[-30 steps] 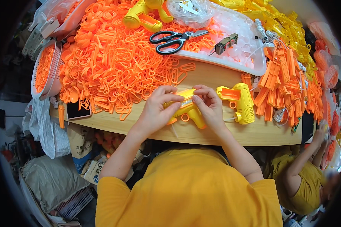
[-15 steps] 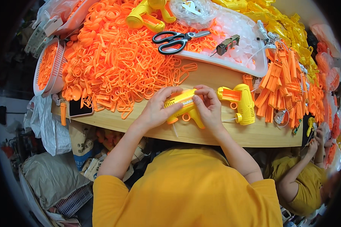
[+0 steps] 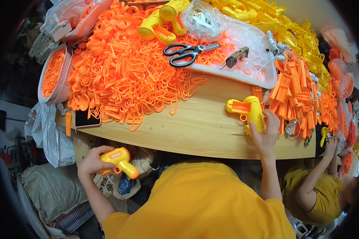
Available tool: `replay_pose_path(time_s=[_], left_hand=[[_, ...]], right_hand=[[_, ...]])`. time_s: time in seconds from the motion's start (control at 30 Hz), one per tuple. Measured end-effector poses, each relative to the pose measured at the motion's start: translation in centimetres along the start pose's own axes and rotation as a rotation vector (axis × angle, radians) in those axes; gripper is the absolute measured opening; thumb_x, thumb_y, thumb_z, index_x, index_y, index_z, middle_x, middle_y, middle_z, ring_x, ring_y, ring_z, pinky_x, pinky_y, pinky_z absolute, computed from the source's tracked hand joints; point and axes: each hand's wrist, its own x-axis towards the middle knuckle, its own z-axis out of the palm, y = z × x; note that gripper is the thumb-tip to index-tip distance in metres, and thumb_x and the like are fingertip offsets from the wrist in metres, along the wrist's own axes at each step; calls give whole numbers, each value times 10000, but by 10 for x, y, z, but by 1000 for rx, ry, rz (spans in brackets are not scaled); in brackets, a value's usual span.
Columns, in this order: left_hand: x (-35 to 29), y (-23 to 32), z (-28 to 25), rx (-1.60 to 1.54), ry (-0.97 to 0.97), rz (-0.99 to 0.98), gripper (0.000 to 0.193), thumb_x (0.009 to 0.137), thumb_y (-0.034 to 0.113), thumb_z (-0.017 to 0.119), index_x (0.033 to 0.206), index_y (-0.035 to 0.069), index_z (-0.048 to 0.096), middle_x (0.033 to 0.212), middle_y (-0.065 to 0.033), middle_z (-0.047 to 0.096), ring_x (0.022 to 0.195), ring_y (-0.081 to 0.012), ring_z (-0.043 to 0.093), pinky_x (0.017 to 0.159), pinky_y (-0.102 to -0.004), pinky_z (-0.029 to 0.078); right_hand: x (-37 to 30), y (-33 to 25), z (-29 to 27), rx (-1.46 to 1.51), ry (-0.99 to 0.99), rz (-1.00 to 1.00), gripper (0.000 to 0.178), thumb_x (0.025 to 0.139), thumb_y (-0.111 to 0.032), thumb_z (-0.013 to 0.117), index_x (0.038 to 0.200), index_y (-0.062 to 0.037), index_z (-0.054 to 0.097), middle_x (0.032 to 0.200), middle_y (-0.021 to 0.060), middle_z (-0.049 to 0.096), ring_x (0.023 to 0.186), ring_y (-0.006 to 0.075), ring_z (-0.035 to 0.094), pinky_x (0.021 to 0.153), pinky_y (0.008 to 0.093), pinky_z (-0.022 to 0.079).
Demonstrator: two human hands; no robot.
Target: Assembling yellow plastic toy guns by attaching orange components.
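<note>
My left hand (image 3: 92,161) is closed round a yellow toy bubble gun (image 3: 121,159) with orange trim, off the table's front edge, above the sacks on the left. On the right of the table lies a second yellow toy gun (image 3: 254,110), its orange inner part showing at one end. My right hand (image 3: 268,133) grips that gun at its near right side, thumb and fingers on either side of the vented body. Part of the grip is hidden by the hand.
Loose orange plastic parts (image 3: 127,67) heap up across the left of the wooden table (image 3: 195,119). Black-handled scissors (image 3: 187,53) rest beside a white tray (image 3: 263,81). Orange strips (image 3: 293,85) pile up at right. Sacks (image 3: 52,191) stand below left; another person (image 3: 315,187) works at right.
My left hand has carried the bubble gun left and down past the table edge. My right hand has let go of it and moved right onto the second toy gun.
</note>
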Motion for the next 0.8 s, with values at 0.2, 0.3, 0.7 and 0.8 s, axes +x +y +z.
replay_pose_path(time_s=[0.2,0.3,0.7,0.8], left_hand=[[4,-43,23,491,240,-309,604,551,290,821,1079,51,654,1034,-148,662,943,-306,633,845,-383,501],[9,50,33,159,223,64,473,651,274,751,1047,33,654,1022,-168,639,972,-318,614,846,-383,492],[111,175,109,-72,434,1150,461,733,80,766,1153,58,578,1067,-103,583,923,-229,614,757,-311,528],[110,160,117,-616,160,739,282,768,57,744,1011,50,601,980,-49,596,839,-132,606,692,-284,501]], right_hand=[[-9,-1,11,106,-167,257,520,739,-209,742,1138,7,487,1056,183,538,968,347,544,814,406,456],[-12,2,19,162,-87,241,513,717,-185,756,1130,1,515,1020,160,563,900,295,567,775,367,469],[26,-62,32,1235,-666,549,583,749,-199,752,1241,3,512,1192,95,558,1118,173,526,970,317,401],[21,-59,37,1132,-546,81,692,708,-251,794,1278,-8,487,1237,96,537,1166,165,495,949,309,417]])
